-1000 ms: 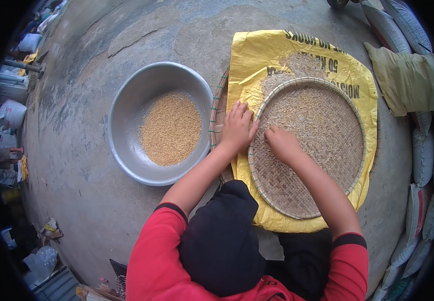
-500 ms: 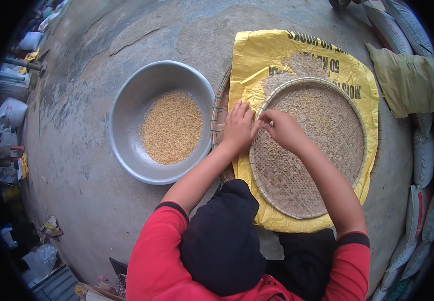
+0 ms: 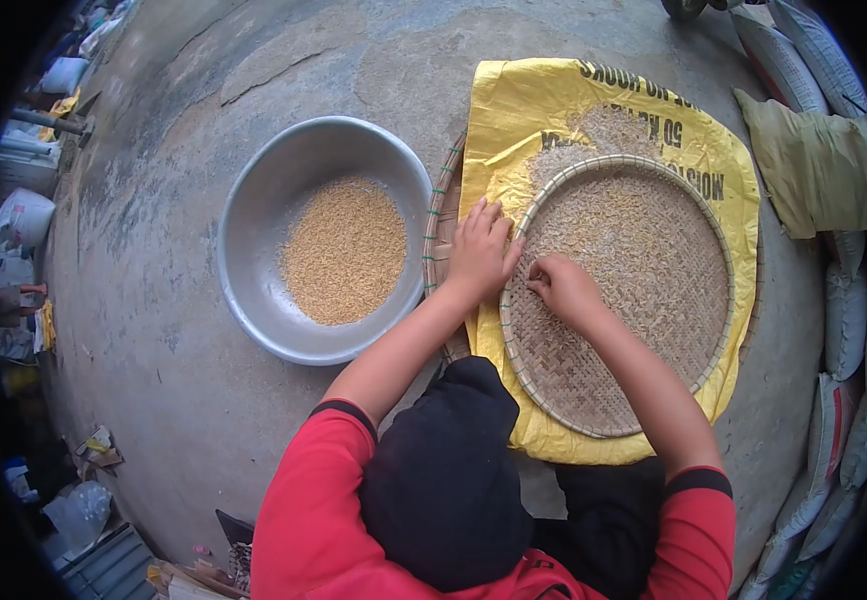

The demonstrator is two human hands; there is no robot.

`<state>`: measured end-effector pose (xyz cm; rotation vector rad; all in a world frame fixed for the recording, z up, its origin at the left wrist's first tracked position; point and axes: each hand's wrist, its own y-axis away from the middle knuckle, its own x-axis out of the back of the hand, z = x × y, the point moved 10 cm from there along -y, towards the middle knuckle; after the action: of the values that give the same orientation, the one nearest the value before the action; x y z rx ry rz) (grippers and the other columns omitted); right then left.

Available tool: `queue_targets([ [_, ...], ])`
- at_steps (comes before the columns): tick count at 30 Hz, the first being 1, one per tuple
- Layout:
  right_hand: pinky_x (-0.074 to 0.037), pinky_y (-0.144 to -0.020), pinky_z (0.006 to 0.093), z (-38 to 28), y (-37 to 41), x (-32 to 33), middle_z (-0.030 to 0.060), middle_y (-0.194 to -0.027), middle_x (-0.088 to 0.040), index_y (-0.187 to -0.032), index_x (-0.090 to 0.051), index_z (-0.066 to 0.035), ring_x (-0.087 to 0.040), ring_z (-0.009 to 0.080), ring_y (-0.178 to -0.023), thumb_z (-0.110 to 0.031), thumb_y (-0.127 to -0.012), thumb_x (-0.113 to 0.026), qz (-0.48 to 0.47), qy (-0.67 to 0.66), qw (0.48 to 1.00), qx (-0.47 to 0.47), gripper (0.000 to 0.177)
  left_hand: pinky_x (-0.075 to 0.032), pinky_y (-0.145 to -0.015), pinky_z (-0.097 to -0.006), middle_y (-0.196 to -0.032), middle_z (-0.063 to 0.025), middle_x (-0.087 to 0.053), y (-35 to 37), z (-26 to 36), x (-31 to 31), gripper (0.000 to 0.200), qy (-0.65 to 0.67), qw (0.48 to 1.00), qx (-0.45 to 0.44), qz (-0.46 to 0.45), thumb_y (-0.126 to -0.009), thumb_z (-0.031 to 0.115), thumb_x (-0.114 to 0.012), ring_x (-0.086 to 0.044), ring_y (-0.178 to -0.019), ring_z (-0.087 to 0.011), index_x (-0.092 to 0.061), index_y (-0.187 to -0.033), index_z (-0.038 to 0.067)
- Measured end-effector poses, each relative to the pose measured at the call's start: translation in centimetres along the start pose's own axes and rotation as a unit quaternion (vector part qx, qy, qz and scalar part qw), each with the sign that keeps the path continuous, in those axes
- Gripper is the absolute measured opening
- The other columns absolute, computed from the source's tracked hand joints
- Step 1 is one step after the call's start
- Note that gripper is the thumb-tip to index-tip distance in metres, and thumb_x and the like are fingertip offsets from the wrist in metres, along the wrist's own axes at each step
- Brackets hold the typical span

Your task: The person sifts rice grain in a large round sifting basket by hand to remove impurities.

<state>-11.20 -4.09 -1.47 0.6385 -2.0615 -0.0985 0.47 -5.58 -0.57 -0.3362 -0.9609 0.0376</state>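
A round woven bamboo tray (image 3: 593, 395) lies on a spread yellow sack (image 3: 503, 105), with pale grain and husks (image 3: 643, 240) scattered over its weave. My left hand (image 3: 478, 255) rests at the tray's left rim, its fingers stretched out over the sack and its thumb by the rim. Just inside that rim, my right hand (image 3: 566, 292) is closed in a pinch low over the tray; whatever its fingertips hold is too small to make out. To the left stands a metal basin (image 3: 258, 210) with a heap of golden grain (image 3: 348, 255) in it.
Beneath the sack, the edge of a larger woven tray (image 3: 443, 210) shows beside the basin. More husks (image 3: 613, 130) lie on the sack behind the tray. Filled sacks (image 3: 838, 400) line the right side. A white bucket (image 3: 25, 220) and clutter stand far left on the concrete floor (image 3: 153, 300).
My right hand has moved slightly right and toward me, away from the rim and my left thumb, into the tray. My left hand stays at the rim.
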Motion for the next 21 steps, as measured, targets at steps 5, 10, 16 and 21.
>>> queue_targets([
  [5, -0.046, -0.072, 0.0395, -0.6, -0.2, 0.1, 0.01, -0.088, -0.056, -0.085, -0.061, -0.008, -0.058, 0.0289, -0.083, -0.015, -0.078, -0.063, -0.007, 0.028, 1.0, 0.008, 0.01, -0.029, -0.1, -0.0454, -0.124, -0.0186, -0.047, 0.0, 0.0, 0.1, 0.037, 0.0, 1.0, -0.004, 0.01, -0.082, 0.032, -0.056, -0.036, -0.124, -0.0354, -0.057, -0.104, 0.003],
  [10, -0.047, -0.072, 0.0396, -1.6, -0.7, 0.5, 0.0122, -0.089, -0.057, -0.087, -0.061, -0.006, -0.058, 0.0297, -0.084, -0.013, -0.08, -0.059, -0.021, 0.093, 0.995, 0.028, 0.01, -0.029, -0.099, -0.0449, -0.124, -0.0184, -0.047, 0.0, 0.1, 0.2, 0.037, -0.003, 1.0, -0.007, 0.014, -0.082, 0.032, -0.055, -0.036, -0.124, -0.0349, -0.057, -0.104, 0.003],
  [16, -0.048, -0.071, 0.0303, -8.7, -1.4, 4.1, 0.0106, -0.09, -0.062, -0.098, -0.057, 0.001, -0.061, 0.0181, -0.078, -0.008, -0.086, -0.052, -0.145, -0.234, 0.961, -0.041, 0.016, -0.027, -0.102, -0.0457, -0.125, -0.0155, -0.047, 0.6, 0.0, 0.6, 0.036, 0.022, 1.0, -0.01, 0.019, -0.081, 0.033, -0.055, -0.035, -0.125, -0.0353, -0.057, -0.105, 0.007],
  [21, -0.048, -0.073, 0.0262, -13.5, -1.3, 5.3, 0.0083, -0.103, -0.061, -0.117, -0.053, 0.002, -0.061, 0.0136, -0.08, -0.004, -0.089, -0.047, -0.121, -0.37, 0.914, 0.115, 0.028, -0.023, -0.106, -0.045, -0.13, -0.0147, -0.043, 0.8, -2.2, -3.2, 0.045, 0.082, 0.995, 0.032, -0.055, -0.08, 0.033, -0.055, -0.029, -0.128, -0.0344, -0.051, -0.117, 0.008],
])
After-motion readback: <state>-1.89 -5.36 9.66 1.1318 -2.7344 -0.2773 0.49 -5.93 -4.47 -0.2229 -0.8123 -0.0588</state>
